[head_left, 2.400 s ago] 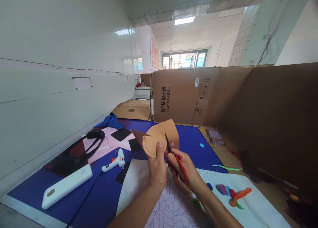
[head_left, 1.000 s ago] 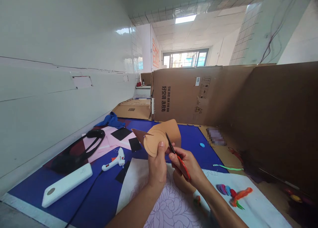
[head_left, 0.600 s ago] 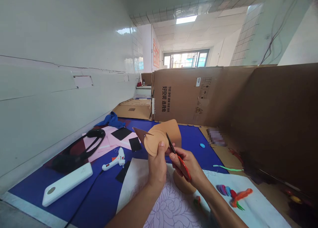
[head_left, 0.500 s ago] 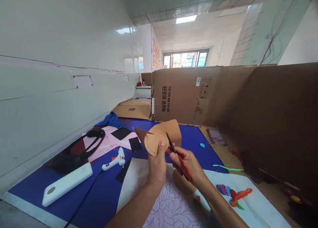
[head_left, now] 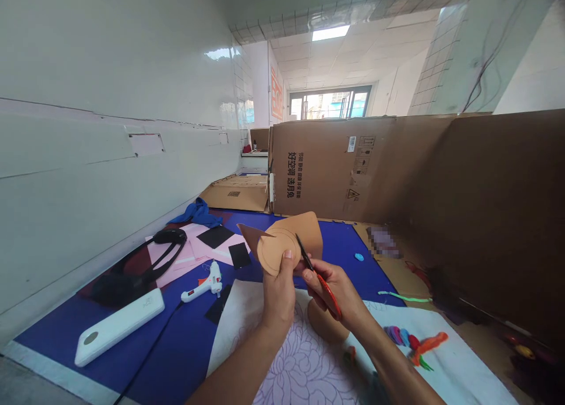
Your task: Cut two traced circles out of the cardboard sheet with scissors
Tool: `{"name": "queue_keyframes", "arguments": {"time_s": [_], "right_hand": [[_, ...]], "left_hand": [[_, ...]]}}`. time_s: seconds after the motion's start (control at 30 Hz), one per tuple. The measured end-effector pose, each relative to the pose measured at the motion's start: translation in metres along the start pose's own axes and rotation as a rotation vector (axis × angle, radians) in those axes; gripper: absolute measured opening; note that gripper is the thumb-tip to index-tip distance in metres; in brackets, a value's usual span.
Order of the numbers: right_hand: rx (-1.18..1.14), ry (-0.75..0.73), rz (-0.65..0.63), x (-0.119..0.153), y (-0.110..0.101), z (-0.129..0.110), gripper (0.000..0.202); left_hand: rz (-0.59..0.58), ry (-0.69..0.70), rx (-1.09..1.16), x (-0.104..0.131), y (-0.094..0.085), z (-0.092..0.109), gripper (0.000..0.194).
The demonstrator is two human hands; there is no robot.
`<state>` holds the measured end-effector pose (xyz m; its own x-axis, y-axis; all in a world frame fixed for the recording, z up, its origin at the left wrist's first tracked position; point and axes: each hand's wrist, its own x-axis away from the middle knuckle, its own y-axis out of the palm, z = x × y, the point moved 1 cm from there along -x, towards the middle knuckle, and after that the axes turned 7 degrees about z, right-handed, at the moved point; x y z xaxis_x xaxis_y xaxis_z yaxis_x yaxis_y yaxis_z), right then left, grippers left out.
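My left hand (head_left: pixel 279 296) is closed on a tan card (head_left: pixel 277 252), its thumb pressed on a round part with a circle line on it. A wide flap of the card stands up behind, and a pointed piece sticks out to the left. My right hand (head_left: pixel 333 290) grips red-handled scissors (head_left: pixel 326 293), whose dark blades lie at the right edge of the round part. Below my right hand, another tan piece (head_left: pixel 327 324) rests on a white sheet with flower line drawings (head_left: pixel 304 364).
On the left lie a white glue gun (head_left: pixel 205 284), a white oblong device (head_left: pixel 119 327), a black strap bag (head_left: pixel 128 281), pink sheets and black squares. Coloured fuzzy pieces (head_left: pixel 428 347) lie at the right. Cardboard (head_left: pixel 326 169) stands behind.
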<state>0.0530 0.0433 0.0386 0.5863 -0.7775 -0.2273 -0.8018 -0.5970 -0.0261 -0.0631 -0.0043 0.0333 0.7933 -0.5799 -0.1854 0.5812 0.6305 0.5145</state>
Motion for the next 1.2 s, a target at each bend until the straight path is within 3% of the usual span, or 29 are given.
{"name": "queue_keyframes", "arguments": {"time_s": [1.2], "right_hand": [[0.014, -0.030, -0.014, -0.0014, -0.0080, -0.0013, 0.059]], "left_hand": [[-0.006, -0.056, -0.036, 0.0000, -0.0002, 0.0024, 0.063]]}}
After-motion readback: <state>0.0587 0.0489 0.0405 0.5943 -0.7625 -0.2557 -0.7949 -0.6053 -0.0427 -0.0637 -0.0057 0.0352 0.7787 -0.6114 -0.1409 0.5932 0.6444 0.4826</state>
